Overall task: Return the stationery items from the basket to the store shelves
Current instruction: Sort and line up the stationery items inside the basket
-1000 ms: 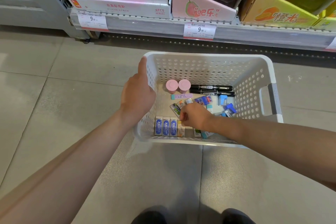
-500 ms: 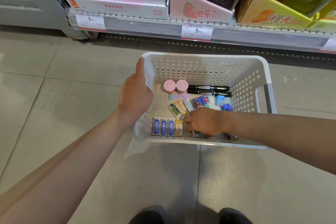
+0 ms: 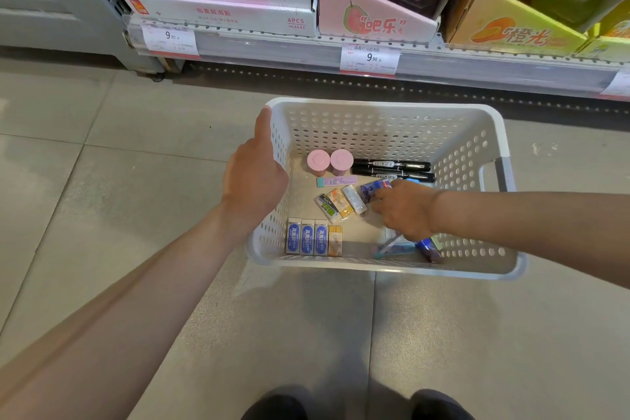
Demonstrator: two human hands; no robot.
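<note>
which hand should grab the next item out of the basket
Probably the right hand: it is already down inside the white basket among the small packets, while the left hand grips the basket's left rim, steadying it.

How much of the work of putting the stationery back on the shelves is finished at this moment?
Nothing looks returned yet. The left hand holds the white basket by its side wall, and the right hand reaches among the small items inside; whether it grips one is hidden. Still in the basket: two pink tubs, two black markers, and a row of boxed erasers.
</note>
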